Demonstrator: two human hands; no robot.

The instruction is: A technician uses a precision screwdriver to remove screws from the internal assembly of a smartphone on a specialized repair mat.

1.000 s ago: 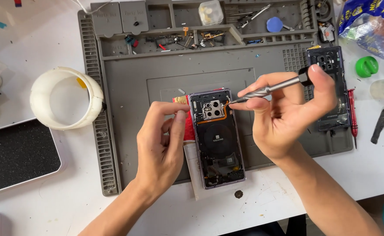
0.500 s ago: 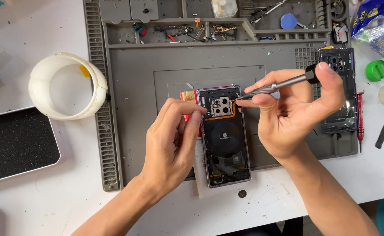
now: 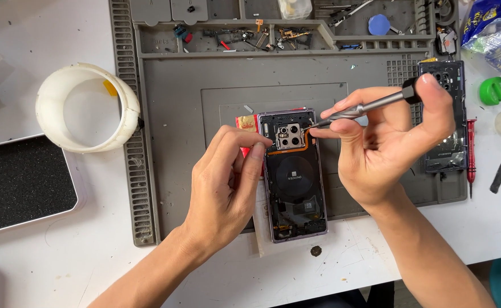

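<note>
The opened phone (image 3: 294,174) lay mid-frame on the grey repair mat (image 3: 176,114). Right hand (image 3: 387,142) was closed around a slim screwdriver (image 3: 364,107), tip by the camera module. Left hand (image 3: 227,177), fingers curled, pinched the phone's left edge. The mat's top trays (image 3: 250,35) held small parts and screws.

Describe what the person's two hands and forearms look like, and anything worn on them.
Both the left hand and the right hand are bare: no gloves, rings, watch or wristband show. Both forearms are uncovered to the picture's edge, with no sleeve in view. Fingernails are short and unpainted.
</note>
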